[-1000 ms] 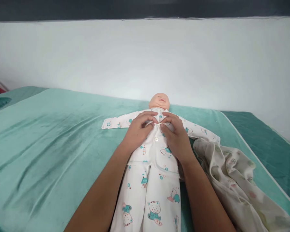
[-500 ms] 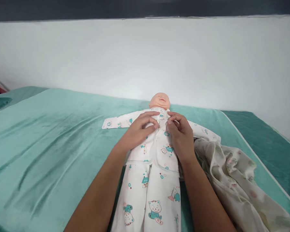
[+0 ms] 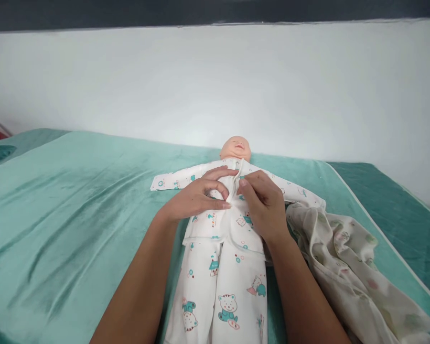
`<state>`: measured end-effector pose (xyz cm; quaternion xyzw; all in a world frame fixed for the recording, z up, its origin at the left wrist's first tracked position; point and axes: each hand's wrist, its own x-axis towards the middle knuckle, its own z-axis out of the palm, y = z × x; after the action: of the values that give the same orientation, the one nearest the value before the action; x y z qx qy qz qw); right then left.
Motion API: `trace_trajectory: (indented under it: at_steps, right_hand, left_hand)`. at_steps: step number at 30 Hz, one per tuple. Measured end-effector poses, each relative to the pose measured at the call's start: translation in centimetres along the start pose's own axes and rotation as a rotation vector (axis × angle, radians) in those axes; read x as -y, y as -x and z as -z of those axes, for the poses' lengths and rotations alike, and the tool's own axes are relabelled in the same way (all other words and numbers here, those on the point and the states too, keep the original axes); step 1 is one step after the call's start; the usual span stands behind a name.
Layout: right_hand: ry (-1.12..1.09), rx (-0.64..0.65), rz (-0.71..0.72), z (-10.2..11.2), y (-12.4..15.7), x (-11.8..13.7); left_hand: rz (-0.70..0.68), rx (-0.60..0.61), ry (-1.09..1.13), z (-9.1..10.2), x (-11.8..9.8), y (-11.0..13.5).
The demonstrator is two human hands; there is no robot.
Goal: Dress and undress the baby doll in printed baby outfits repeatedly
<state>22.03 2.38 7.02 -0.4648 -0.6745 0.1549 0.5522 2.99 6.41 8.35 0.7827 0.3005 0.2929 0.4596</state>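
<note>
A baby doll (image 3: 235, 147) lies on its back, dressed in a white printed baby shirt (image 3: 204, 231) and matching trousers (image 3: 229, 286). Over the left half of its chest, my left hand (image 3: 202, 193) has thumb and forefinger closed at the shirt's front edge, the other fingers resting higher on the cloth. My right hand (image 3: 265, 200) pinches the other front edge and lifts it into a raised fold. The fingertips of both hands are close together at the middle of the chest. Whether a button or snap is between them is hidden.
A crumpled pale cloth with a faint print (image 3: 344, 267) lies right of the doll, beside my right forearm. Beneath everything spreads a green bedsheet (image 3: 75, 215) with wrinkles on the left. A white wall (image 3: 215, 86) stands behind the doll's head.
My left thumb and forefinger have moved slightly down the shirt front. My right hand has shifted a little left and down, and the front edge now stands up in a fold.
</note>
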Motion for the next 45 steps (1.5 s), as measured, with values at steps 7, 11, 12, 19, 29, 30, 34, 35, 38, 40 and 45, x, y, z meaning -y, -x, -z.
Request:
trace_trajectory:
  at_steps: [7,11,12,19,29,30,34,35,38,40,45]
  right_hand:
    - [0.160,0.110,0.055,-0.3,0.3,1.0]
    - [0.182,0.117,0.067,-0.3,0.2,0.9]
    - [0.177,0.120,0.061,-0.3,0.2,0.8]
    - [0.082,0.203,-0.003,0.1,0.2,0.8]
    - [-0.139,0.109,-0.214,0.1,0.1,0.8]
    - [-0.178,0.062,-0.264,0.1,0.1,0.8]
    - [-0.043,0.021,-0.290,-0.1,-0.1,0.9]
    - [0.043,0.052,-0.273,-0.1,-0.1,1.1]
    - [0.255,0.137,-0.254,-0.1,-0.2,1.5]
    - [0.288,0.162,-0.264,-0.1,-0.3,1.6]
    - [-0.100,-0.014,-0.408,0.2,-0.5,0.5]
  left_hand:
    - [0.020,0.023,0.001,0.0,-0.3,0.0]
    - [0.011,0.004,0.022,0.0,-0.2,-0.1]
    - [0.014,0.004,0.028,0.0,-0.2,-0.1]
    - [0.025,0.039,0.019,0.3,-0.3,0.1]
    - [-0.036,0.001,0.017,0.0,-0.1,0.0]
    - [-0.046,-0.006,0.003,-0.1,0.0,0.0]
    - [-0.037,-0.007,-0.071,-0.4,0.0,-0.2]
    - [-0.021,-0.012,-0.089,-0.5,-0.1,-0.2]
    - [0.020,-0.050,-0.158,-0.8,-0.4,-0.1]
    - [0.012,-0.074,-0.210,-1.2,-0.5,-0.1]
    - [-0.047,-0.251,-0.362,-2.8,-0.8,-0.7]
